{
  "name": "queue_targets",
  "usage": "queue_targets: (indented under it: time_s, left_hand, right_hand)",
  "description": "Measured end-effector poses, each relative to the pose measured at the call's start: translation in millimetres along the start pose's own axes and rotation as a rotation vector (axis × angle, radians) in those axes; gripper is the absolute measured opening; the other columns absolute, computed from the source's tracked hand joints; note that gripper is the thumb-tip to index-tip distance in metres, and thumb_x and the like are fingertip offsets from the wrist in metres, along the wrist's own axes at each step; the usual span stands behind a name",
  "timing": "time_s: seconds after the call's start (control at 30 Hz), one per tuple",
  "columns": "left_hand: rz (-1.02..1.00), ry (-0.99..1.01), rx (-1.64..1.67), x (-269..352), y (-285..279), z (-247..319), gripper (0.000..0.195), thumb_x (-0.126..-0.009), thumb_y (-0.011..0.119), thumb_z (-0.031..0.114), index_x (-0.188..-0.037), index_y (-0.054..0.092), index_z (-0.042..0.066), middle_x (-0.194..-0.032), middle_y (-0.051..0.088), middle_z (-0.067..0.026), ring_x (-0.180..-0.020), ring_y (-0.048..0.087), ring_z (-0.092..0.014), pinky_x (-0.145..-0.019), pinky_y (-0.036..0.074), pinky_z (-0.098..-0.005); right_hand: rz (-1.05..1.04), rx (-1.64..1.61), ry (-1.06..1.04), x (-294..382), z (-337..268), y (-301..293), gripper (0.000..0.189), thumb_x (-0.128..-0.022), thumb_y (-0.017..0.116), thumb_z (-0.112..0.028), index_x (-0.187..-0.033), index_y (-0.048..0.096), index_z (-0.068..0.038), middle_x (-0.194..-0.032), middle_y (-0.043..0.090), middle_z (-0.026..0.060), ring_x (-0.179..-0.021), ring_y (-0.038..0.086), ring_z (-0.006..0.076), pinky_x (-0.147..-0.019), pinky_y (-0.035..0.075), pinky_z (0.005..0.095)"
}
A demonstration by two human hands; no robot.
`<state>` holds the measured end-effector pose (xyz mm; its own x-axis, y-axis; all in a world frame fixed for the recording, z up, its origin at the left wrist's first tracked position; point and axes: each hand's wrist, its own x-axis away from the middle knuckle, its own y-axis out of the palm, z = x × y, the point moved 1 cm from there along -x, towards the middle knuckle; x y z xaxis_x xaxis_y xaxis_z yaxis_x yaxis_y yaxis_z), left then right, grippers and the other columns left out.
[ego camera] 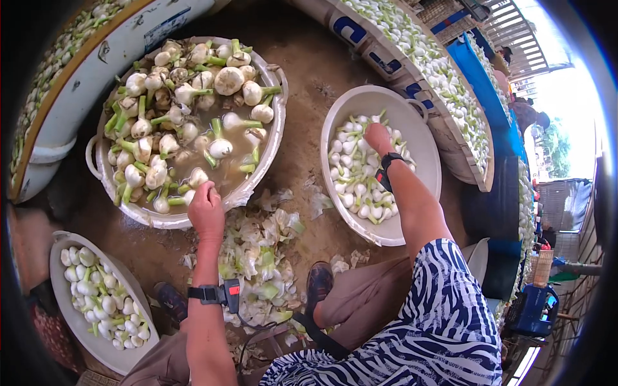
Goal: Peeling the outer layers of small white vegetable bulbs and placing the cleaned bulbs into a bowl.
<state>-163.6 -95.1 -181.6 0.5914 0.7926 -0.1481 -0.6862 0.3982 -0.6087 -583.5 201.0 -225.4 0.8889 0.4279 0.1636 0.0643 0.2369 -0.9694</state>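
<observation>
My left hand [206, 210], fingers curled, is over the near rim of a large white basin [276, 149] of murky water and soiled garlic bulbs with green stems. A garlic bulb [198, 178] lies right at its fingertips; whether they grip it cannot be seen. My right hand [378, 138] reaches down into a second white basin [416, 128], among clean white garlic bulbs [348, 144]. From above, its fingers are mostly hidden, so I cannot tell whether they hold a bulb. Both wrists wear black straps.
Peeled garlic skins [260, 270] lie heaped on the wet ground between my shoes. Another basin of clean bulbs [104, 294] stands at lower left. Large containers heaped with garlic [434, 77] line the right, and a white-walled one [96, 82] the upper left. People are in the right background.
</observation>
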Motion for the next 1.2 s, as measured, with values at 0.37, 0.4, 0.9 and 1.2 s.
queue_targets:
  time_s: [0.37,0.4,0.9,1.2]
  left_hand:
    - [0.076,0.029,-0.223,1,21,16,0.012,-0.075,0.056,0.008,-0.087,0.06,0.008,-0.078,0.061,-0.0118,-0.069,0.059,-0.031,-0.061,0.046,-0.0384]
    - [0.1,0.04,-0.253,1,16,13,0.013,-0.075,0.056,0.008,-0.088,0.06,0.008,-0.079,0.061,-0.0121,-0.07,0.058,-0.032,-0.061,0.046,-0.0391]
    - [0.298,-0.179,-0.099,-2,-62,-5,0.013,-0.073,0.053,0.01,-0.082,0.061,0.006,-0.084,0.061,-0.0146,-0.075,0.058,-0.035,-0.068,0.046,-0.0414]
    - [-0.438,-0.045,-0.35,-25,-55,-20,0.019,-0.077,0.048,0.009,-0.084,0.064,0.002,-0.093,0.063,-0.0193,-0.087,0.061,-0.034,-0.074,0.049,-0.0441]
  right_hand:
    - [-0.199,0.058,-0.1,-25,61,36,0.019,-0.074,0.059,-0.023,-0.085,0.067,-0.009,-0.089,0.065,0.014,-0.078,0.062,0.0321,-0.068,0.047,0.0441]
    - [-0.308,0.204,-0.496,-21,51,32,0.017,-0.074,0.059,-0.022,-0.082,0.067,-0.009,-0.084,0.066,0.0135,-0.07,0.063,0.0315,-0.063,0.048,0.0418]
    - [-0.467,-0.578,-1.04,199,-229,-177,0.011,-0.078,0.056,-0.01,-0.085,0.064,-0.006,-0.078,0.064,0.0117,-0.073,0.061,0.0236,-0.068,0.048,0.0336]
    - [0.178,-0.223,-1.21,153,-398,-97,0.018,-0.076,0.051,-0.011,-0.093,0.057,-0.007,-0.09,0.058,0.0136,-0.091,0.054,0.0321,-0.074,0.045,0.0425]
